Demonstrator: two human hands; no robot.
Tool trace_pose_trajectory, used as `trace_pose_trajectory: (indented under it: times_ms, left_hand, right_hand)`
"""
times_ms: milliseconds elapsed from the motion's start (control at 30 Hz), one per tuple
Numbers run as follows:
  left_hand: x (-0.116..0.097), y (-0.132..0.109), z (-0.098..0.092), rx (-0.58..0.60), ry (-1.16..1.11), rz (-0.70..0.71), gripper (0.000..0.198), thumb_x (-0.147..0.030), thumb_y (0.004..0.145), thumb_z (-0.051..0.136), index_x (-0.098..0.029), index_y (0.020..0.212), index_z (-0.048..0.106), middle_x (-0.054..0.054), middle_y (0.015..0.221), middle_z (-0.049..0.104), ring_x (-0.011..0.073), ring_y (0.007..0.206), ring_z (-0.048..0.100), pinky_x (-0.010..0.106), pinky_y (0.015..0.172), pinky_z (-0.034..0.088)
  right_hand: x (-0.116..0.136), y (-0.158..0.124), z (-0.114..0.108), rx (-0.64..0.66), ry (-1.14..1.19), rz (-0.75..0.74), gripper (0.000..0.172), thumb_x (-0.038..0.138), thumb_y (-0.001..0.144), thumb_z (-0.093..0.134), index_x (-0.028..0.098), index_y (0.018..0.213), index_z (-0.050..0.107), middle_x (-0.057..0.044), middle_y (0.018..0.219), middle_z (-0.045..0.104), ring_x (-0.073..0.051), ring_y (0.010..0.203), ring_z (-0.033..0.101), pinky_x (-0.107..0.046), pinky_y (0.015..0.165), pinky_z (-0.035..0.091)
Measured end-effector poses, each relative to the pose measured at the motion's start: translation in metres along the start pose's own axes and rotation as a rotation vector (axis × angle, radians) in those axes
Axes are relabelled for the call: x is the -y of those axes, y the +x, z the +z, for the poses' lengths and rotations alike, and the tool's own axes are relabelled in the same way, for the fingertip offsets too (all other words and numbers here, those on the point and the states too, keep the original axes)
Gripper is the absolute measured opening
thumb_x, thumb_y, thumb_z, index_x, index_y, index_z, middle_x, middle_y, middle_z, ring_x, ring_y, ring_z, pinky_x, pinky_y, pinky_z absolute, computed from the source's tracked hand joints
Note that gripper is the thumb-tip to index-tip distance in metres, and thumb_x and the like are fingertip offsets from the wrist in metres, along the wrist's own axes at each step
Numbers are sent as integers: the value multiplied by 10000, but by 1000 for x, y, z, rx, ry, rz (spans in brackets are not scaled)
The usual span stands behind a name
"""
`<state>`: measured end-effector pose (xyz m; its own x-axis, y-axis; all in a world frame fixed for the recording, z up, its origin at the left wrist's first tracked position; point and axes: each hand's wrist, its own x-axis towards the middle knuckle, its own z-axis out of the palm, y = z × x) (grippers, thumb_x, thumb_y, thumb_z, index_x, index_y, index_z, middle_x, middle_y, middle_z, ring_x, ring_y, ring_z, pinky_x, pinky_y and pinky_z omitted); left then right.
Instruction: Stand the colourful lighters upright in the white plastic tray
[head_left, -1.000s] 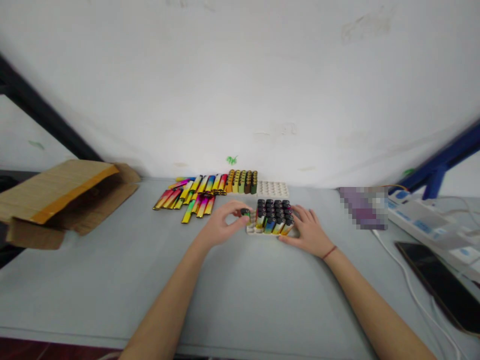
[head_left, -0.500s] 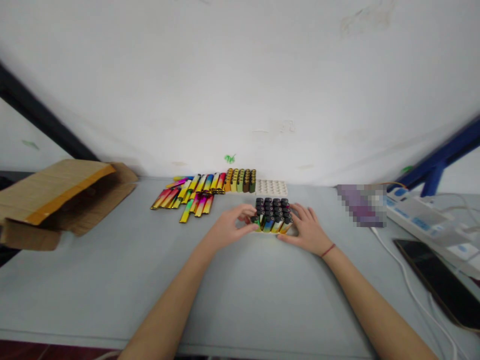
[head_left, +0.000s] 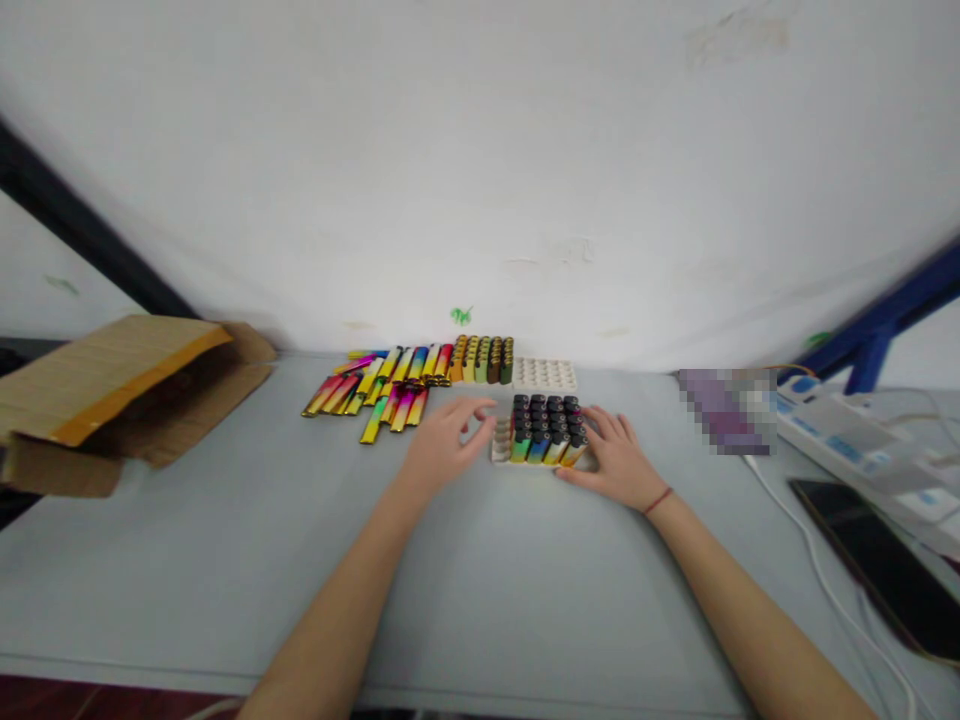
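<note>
Black-topped lighters (head_left: 550, 425) with colourful bodies stand upright in rows in a white tray (head_left: 501, 460). The tray's leftmost column shows bare slots. Just left of it is my left hand (head_left: 442, 440), thumb and index finger apart with nothing visible between them. My right hand (head_left: 619, 465) holds the tray's right side, its thumb at the front corner and its fingers along the lighters. Farther back on the left lies a pile of shiny multicoloured lighter-shaped pieces (head_left: 390, 385). Beside that pile, gold-topped pieces (head_left: 484, 360) stand upright in rows.
A second white tray (head_left: 545, 374) with bare slots lies by the wall. An open cardboard box (head_left: 127, 390) sits at the left. To the right are a dark phone (head_left: 877, 560), a white cable (head_left: 795, 520), a power strip (head_left: 855, 455) and a pixelated item (head_left: 727, 415).
My left hand has moved left, off the front-left lighter, and its thumb and index finger have spread. That lighter now stands in the tray. My right hand has stayed in place.
</note>
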<state>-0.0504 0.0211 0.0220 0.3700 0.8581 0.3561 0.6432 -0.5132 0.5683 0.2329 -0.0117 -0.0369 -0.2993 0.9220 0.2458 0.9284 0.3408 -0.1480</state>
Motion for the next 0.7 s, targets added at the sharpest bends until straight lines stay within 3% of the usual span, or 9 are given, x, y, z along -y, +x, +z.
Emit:
trace_pose_trajectory:
  times_ms: [133, 267, 400, 567, 700]
  left_hand:
    - [22, 1, -4, -164, 363, -244, 332, -300, 896, 425, -168, 1046, 690, 129, 1041, 675, 274, 957, 573, 411, 902, 425]
    - [28, -3, -10, -127, 632, -432, 380, -307, 887, 411, -155, 1093, 692, 177, 1149, 620, 345, 1038, 525, 467, 855, 435]
    - [20, -5, -9, -36, 642, -445, 325, -322, 874, 438, -178, 948, 719, 164, 1114, 628, 345, 1050, 531, 467, 823, 455]
    - [17, -5, -3, -89, 646, -442, 368, -304, 886, 428, -157, 1150, 638, 174, 1186, 613, 348, 1107, 523, 476, 845, 441]
    - [18, -5, -3, -62, 650, -428, 320, -252, 889, 404, -172, 1042, 673, 160, 1190, 626, 354, 1117, 523, 489, 837, 419]
  right_hand:
    - [-1, 0, 1, -10, 9, -5, 799, 760, 788, 458, 181, 1338, 503, -190, 1412, 465, -355, 1341, 357, -608, 1084, 227]
    - [-1, 0, 1, -8, 5, -6, 796, 747, 789, 473, 168, 1333, 510, -199, 1409, 464, -359, 1340, 357, -608, 1084, 230]
    - [-1, -1, 0, -7, 0, -6, 784, 734, 790, 487, 177, 1341, 507, -194, 1406, 467, -359, 1335, 364, -610, 1082, 233]
    - [-1, -1, 1, -12, -4, -5, 790, 752, 791, 463, 176, 1330, 516, -192, 1409, 467, -354, 1336, 363, -605, 1085, 229]
    - [-1, -1, 1, -7, -8, -1, 799, 757, 791, 457, 166, 1323, 519, -196, 1408, 468, -356, 1336, 364, -601, 1090, 226]
